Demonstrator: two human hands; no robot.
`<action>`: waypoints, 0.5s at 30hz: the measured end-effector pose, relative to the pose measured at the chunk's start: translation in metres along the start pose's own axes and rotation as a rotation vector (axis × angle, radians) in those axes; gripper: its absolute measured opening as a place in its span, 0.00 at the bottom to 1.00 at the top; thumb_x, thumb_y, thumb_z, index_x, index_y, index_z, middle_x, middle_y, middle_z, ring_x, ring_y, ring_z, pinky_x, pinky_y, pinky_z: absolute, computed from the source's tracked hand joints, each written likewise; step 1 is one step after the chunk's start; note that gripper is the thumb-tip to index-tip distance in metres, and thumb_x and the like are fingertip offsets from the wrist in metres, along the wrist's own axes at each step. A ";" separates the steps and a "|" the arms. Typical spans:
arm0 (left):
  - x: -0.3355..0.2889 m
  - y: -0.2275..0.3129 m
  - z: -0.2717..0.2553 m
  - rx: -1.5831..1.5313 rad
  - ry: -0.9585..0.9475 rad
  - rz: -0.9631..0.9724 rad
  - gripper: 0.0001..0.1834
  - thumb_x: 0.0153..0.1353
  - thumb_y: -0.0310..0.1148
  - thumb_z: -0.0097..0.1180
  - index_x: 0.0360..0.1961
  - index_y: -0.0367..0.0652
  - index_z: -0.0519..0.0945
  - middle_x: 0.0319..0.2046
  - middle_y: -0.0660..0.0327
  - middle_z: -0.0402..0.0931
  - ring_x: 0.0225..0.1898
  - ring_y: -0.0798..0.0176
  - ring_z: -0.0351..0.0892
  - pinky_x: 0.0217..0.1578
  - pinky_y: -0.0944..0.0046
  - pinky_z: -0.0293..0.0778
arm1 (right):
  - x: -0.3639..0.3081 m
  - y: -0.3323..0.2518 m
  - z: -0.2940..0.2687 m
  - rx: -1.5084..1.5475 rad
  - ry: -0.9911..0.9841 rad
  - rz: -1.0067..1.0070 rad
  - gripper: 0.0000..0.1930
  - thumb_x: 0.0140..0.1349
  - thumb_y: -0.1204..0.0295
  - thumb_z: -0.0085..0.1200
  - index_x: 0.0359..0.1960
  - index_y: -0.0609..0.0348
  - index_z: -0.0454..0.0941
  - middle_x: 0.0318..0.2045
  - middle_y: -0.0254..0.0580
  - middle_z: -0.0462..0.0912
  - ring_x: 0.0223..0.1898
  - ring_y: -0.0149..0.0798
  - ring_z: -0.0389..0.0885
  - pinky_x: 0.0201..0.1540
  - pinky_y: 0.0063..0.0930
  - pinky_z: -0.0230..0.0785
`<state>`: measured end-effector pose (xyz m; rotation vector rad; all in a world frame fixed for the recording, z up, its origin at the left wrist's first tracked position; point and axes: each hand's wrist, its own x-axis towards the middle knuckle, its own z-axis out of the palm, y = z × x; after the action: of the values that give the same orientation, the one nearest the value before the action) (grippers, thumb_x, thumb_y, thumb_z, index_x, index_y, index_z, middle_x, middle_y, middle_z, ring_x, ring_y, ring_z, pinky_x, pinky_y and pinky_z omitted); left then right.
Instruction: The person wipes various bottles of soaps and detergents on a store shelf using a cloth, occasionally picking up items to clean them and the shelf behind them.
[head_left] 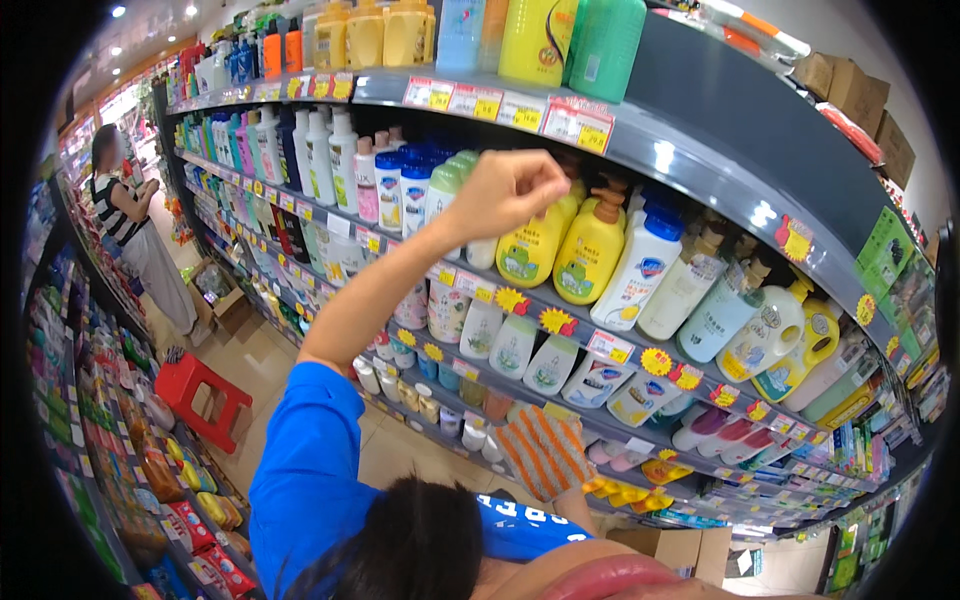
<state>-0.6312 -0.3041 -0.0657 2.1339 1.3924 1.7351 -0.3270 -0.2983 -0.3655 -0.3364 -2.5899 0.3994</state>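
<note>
My left arm, in a blue sleeve, reaches up across the shelves. My left hand [512, 192] is raised with its fingers curled in, and nothing shows in it. It is in front of the shelf row, nearest to a yellow pump bottle [532, 245] with a green frog picture. A second yellow pump bottle [590, 252] stands just right of that one. Lower down, my right hand is behind an orange-and-grey striped cloth [545, 452], which it holds; the wrist shows below, but the fingers are hidden. The cloth is in front of the lower shelves.
White bottles [645, 265] and several others fill the curved shelf [480, 290]. Large bottles [607, 45] stand on the top shelf. A red stool [205, 395] is on the aisle floor at left. A person [130, 200] stands farther down the aisle. Cardboard boxes [690, 548] lie below right.
</note>
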 end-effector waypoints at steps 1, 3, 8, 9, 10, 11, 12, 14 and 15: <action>-0.004 -0.012 0.007 0.001 -0.010 -0.017 0.09 0.63 0.33 0.54 0.32 0.37 0.78 0.18 0.68 0.74 0.19 0.79 0.71 0.19 0.77 0.65 | -0.002 0.000 0.000 -0.001 0.004 0.001 0.20 0.58 0.64 0.51 0.54 0.39 0.73 0.57 0.34 0.71 0.62 0.40 0.65 0.60 0.43 0.58; -0.013 -0.028 0.016 -0.031 -0.021 -0.086 0.09 0.63 0.33 0.55 0.32 0.37 0.78 0.18 0.68 0.74 0.19 0.79 0.71 0.18 0.77 0.65 | -0.009 -0.004 -0.001 -0.018 -0.001 -0.013 0.20 0.57 0.65 0.51 0.54 0.39 0.73 0.57 0.34 0.71 0.62 0.40 0.65 0.60 0.43 0.58; -0.058 -0.061 0.052 -0.088 -0.138 -0.362 0.10 0.61 0.36 0.56 0.36 0.39 0.79 0.17 0.65 0.76 0.18 0.75 0.74 0.20 0.71 0.68 | 0.009 -0.013 -0.018 -0.143 0.021 -0.152 0.20 0.57 0.66 0.51 0.54 0.39 0.74 0.57 0.33 0.72 0.62 0.40 0.65 0.61 0.42 0.58; -0.073 -0.063 0.048 0.163 -0.160 -0.333 0.11 0.59 0.36 0.57 0.38 0.40 0.79 0.16 0.62 0.77 0.18 0.72 0.76 0.21 0.69 0.69 | 0.026 -0.019 -0.023 -0.164 0.033 -0.241 0.20 0.57 0.66 0.51 0.54 0.39 0.74 0.57 0.33 0.72 0.62 0.39 0.65 0.61 0.41 0.58; -0.084 -0.067 0.048 0.276 -0.139 -0.333 0.12 0.58 0.36 0.58 0.38 0.40 0.79 0.16 0.61 0.77 0.19 0.69 0.78 0.22 0.67 0.70 | 0.037 -0.025 -0.025 -0.184 0.046 -0.301 0.20 0.57 0.66 0.51 0.54 0.39 0.74 0.57 0.33 0.72 0.63 0.39 0.65 0.61 0.41 0.58; -0.093 -0.073 0.049 0.220 -0.077 -0.364 0.13 0.58 0.37 0.58 0.40 0.40 0.79 0.16 0.61 0.78 0.20 0.68 0.78 0.22 0.66 0.70 | 0.046 -0.032 -0.029 -0.227 0.065 -0.362 0.20 0.57 0.66 0.51 0.54 0.39 0.74 0.57 0.32 0.72 0.63 0.39 0.65 0.61 0.41 0.58; -0.105 -0.080 0.054 0.167 -0.014 -0.394 0.14 0.58 0.37 0.58 0.41 0.40 0.78 0.17 0.61 0.78 0.20 0.67 0.79 0.22 0.66 0.70 | 0.051 -0.037 -0.029 -0.274 0.092 -0.408 0.20 0.57 0.66 0.51 0.54 0.39 0.74 0.57 0.32 0.72 0.63 0.39 0.65 0.62 0.41 0.58; -0.119 -0.082 0.070 0.129 -0.104 -0.381 0.15 0.59 0.35 0.57 0.44 0.39 0.77 0.16 0.63 0.76 0.18 0.72 0.74 0.20 0.70 0.67 | 0.052 -0.038 -0.023 -0.360 0.131 -0.435 0.20 0.57 0.67 0.52 0.54 0.40 0.74 0.57 0.32 0.72 0.63 0.39 0.65 0.62 0.40 0.58; -0.120 -0.082 0.075 0.114 -0.149 -0.361 0.15 0.60 0.34 0.57 0.46 0.39 0.76 0.15 0.64 0.75 0.17 0.75 0.72 0.18 0.72 0.66 | 0.042 -0.024 -0.006 -0.329 0.097 -0.317 0.18 0.57 0.63 0.52 0.51 0.42 0.74 0.52 0.34 0.73 0.56 0.41 0.67 0.54 0.43 0.58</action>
<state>-0.6142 -0.2992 -0.2284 1.8657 1.7373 1.3680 -0.3641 -0.3067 -0.3341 -0.0492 -2.5497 -0.1524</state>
